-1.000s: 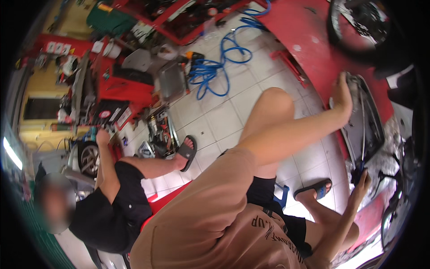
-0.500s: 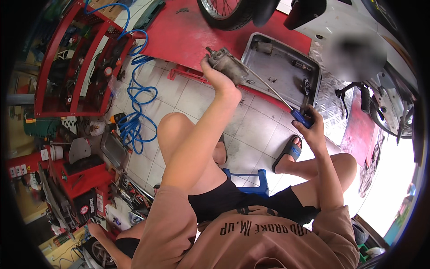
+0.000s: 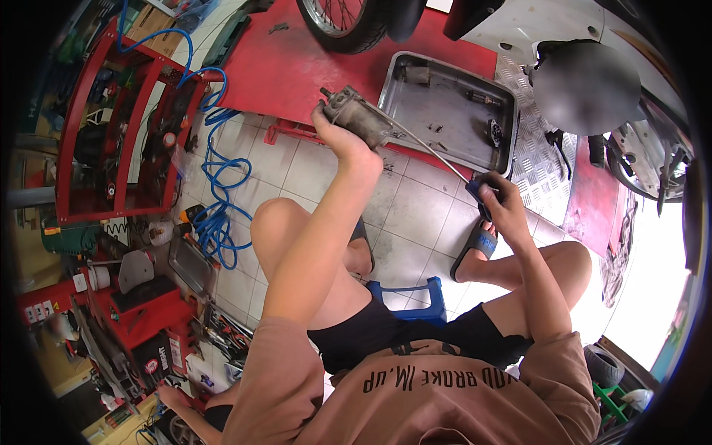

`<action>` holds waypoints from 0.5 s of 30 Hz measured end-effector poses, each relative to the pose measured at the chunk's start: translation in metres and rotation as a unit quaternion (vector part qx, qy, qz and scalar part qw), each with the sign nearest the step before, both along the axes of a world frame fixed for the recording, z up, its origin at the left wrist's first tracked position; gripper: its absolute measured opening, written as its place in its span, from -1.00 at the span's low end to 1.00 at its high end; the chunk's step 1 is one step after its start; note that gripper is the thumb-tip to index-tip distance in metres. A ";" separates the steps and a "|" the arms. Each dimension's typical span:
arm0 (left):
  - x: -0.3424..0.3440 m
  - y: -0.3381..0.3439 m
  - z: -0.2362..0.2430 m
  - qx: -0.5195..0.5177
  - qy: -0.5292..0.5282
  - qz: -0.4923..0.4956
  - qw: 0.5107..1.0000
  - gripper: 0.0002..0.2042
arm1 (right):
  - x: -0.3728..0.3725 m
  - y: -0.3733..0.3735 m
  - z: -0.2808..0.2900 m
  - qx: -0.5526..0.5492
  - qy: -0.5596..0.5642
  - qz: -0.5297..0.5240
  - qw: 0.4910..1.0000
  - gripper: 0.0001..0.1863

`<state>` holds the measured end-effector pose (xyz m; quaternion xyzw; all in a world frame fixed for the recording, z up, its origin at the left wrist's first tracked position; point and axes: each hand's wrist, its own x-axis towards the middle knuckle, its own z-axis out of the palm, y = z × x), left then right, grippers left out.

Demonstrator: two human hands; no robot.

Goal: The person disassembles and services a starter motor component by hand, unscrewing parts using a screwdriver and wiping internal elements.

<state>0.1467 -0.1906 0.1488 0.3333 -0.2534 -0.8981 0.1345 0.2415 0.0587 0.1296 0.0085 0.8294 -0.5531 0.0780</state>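
In my left hand (image 3: 343,139) is a grimy metal motor (image 3: 360,119), a cylinder with a short stub at its upper left end, held in the air over the front edge of the red platform. My right hand (image 3: 504,202) grips the blue handle of a long screwdriver (image 3: 434,151). Its thin shaft slants up and left to the motor's upper side; whether the tip touches a screw is too small to tell. Just beyond lies a grey metal tray (image 3: 445,111) holding a metal cylinder (image 3: 417,75), an armature-like part (image 3: 483,98), a round dark part (image 3: 495,133) and small pieces.
The red platform (image 3: 297,67) carries the tray, with a motorbike wheel (image 3: 348,30) at the back. A coiled blue hose (image 3: 215,233) lies on the tiles left of me, beside a red rack (image 3: 74,170). Between my legs stands a blue stool (image 3: 436,300). Another person's hand (image 3: 172,399) shows at lower left.
The whole view has shifted, so the motor, tray and hands sit farther left and mostly lower. Both hands keep their holds; the screwdriver stays slanted against the motor.
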 end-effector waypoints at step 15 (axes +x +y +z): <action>0.000 -0.006 -0.006 -0.023 -0.007 -0.012 1.000 -0.57 | -0.001 0.005 0.013 0.029 -0.096 0.057 0.993 -0.63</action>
